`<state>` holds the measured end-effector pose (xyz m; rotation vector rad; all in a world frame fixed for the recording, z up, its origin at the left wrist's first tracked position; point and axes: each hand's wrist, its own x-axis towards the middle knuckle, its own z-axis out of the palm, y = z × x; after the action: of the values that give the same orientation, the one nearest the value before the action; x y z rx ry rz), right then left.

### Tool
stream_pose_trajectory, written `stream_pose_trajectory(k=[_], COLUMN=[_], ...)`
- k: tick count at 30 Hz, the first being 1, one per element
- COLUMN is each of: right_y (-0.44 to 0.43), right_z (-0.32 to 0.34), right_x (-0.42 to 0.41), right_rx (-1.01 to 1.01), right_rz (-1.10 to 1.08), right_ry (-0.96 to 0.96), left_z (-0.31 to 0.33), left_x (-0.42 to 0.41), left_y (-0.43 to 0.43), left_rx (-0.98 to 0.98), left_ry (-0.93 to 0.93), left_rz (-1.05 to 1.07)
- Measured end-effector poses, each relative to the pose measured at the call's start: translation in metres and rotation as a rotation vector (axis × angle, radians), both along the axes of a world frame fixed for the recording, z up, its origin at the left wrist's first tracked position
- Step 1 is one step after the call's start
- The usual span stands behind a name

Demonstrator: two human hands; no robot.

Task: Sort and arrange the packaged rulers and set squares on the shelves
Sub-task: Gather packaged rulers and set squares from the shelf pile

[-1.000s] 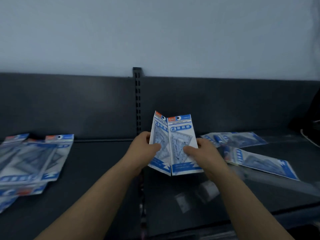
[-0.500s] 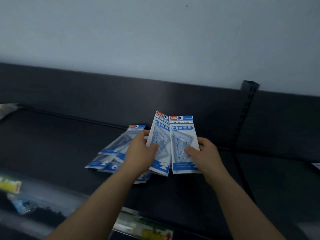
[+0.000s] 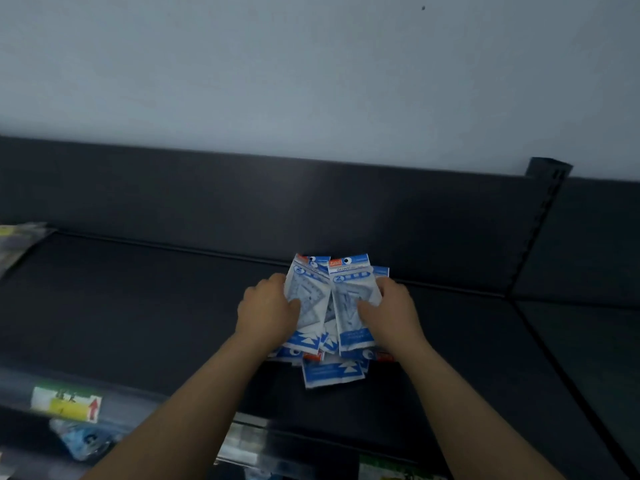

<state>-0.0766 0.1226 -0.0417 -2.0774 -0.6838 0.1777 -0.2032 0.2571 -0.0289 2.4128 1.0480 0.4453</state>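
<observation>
left hand (image 3: 268,311) gripped one set-square pack (image 3: 306,294), thumb on front — right hand (image 3: 389,311) gripped second pack (image 3: 351,289), both over pile (image 3: 332,374) at frame centre.

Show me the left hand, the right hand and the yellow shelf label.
left hand (image 3: 266,311): head view, its back.
right hand (image 3: 393,313): head view, its back.
yellow shelf label (image 3: 69,409): head view, yellow part.

Open shelf (image 3: 138,306) left of set-square packets (image 3: 332,372)
</observation>
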Motion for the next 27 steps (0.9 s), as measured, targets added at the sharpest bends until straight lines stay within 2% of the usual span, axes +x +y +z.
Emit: stream_pose_trajectory(k=[3, 6, 10, 15, 22, 27], right_y=[-0.01, -0.034, -0.084, -0.161, -0.283, -0.374], right_z=[0.006, 0.012, 0.02, 0.026, 0.018, 0.014], right_x=[-0.002, 0.001, 0.007, 0.024, 0.068, 0.104], right_rx=[-0.133, -0.172, -0.252, -0.325, -0.419, -0.454], right_rz=[0.001, -0.011, -0.102, -0.274, -0.498, -0.593], right_ry=[-0.1, -0.179, -0.298, -0.339, -0.277, -0.198], left_z=[0.003, 0.011, 0.019, 0.02, 0.008, -0.002], left_x=[0.004, 0.02, 0.052, 0.092, 0.146, 0.194], left_y=[-0.006, -0.025, -0.073, -0.147, -0.263, -0.344], left_rx=[0.112, 0.182, 0.125, 0.045, -0.018, -0.042], left_ry=[0.022, -0.063, -0.244, -0.307, -0.104, 0.1], left_rz=[-0.029, -0.126, -0.326, -0.569, -0.879, -0.954])
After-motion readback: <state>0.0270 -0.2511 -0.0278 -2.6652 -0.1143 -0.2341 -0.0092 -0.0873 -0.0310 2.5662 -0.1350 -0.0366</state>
